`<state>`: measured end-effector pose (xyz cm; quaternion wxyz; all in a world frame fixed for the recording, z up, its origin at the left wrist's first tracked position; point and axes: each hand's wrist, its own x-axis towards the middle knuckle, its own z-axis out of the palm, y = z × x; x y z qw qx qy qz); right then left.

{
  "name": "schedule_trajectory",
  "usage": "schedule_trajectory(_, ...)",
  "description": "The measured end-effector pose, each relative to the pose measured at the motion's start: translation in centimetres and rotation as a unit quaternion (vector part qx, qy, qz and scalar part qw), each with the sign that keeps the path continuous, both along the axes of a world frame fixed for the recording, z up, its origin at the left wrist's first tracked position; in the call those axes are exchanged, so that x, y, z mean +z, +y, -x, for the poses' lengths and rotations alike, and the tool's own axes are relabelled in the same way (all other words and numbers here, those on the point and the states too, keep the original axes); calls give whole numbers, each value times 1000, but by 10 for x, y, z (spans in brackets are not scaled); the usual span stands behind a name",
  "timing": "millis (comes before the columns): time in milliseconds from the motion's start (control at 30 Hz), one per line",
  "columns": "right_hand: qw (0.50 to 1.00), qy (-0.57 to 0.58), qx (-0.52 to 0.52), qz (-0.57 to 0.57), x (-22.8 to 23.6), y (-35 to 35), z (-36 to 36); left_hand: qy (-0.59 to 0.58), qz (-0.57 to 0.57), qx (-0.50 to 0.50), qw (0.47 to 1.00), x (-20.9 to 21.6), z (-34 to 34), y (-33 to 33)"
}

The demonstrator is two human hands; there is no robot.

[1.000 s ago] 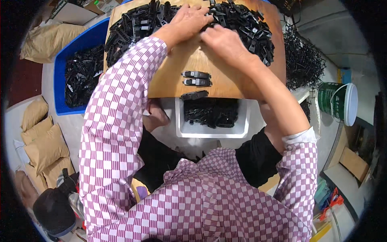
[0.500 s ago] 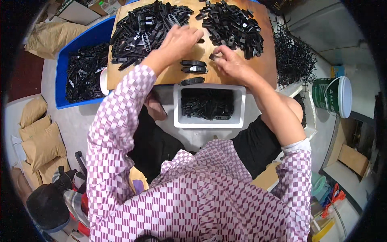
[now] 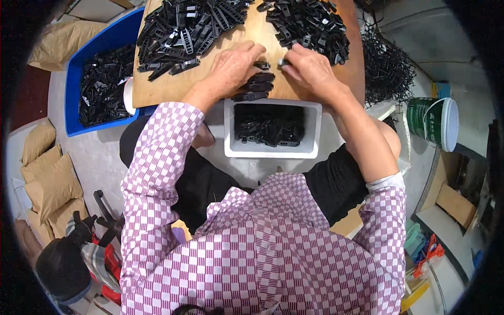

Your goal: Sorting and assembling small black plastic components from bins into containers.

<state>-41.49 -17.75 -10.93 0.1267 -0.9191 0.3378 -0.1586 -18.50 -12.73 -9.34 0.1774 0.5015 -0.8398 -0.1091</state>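
Observation:
At the front of the wooden board (image 3: 170, 94), my left hand (image 3: 232, 67) has its fingertips closed on a black plastic piece (image 3: 261, 65). Just below it, several similar black pieces (image 3: 257, 86) lie in a short stack-like row by the board's edge. To the right, my right hand (image 3: 314, 69) pinches a small dark piece (image 3: 283, 62) between thumb and fingers, apart from the left hand. A heap of long black ladder-like strips (image 3: 186, 34) lies beyond my left hand. Beyond the right one is a heap of smaller black clip-like parts (image 3: 310, 29).
Under the board's front edge stands a white foam box (image 3: 229, 142) with black parts inside. A blue tub (image 3: 72, 105) of black pieces is at the left. Thin black sticks (image 3: 388, 68) heap up at the right, near a green bucket (image 3: 425, 123).
My left hand has come back from the strip heap to the row of pieces. The right hand has shifted slightly up and right. The row now sits closer together.

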Motion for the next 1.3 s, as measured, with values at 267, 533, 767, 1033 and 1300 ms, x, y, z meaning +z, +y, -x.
schedule_trajectory(267, 998, -5, 24, -65, 14, 1, -24, -35, -60, 62, 996, -1, -15, 3)
schedule_trajectory(533, 996, 18, 39, -78, 3, -5, -32, 11, -79, 48, 996, -8, -16, -2)
schedule_trajectory(767, 995, -8, 47, -88, 4, -2, -57, 29, -27, 16, 999, -13, -22, -3)
schedule_trajectory(1033, 940, 66, 193, -274, 8, 13, -12, 13, -175, -72, 982, -2, 4, 35)
schedule_trajectory(1300, 998, 4, -59, -20, 11, -19, -5, -129, 88, 122, 980, 26, -65, -37)
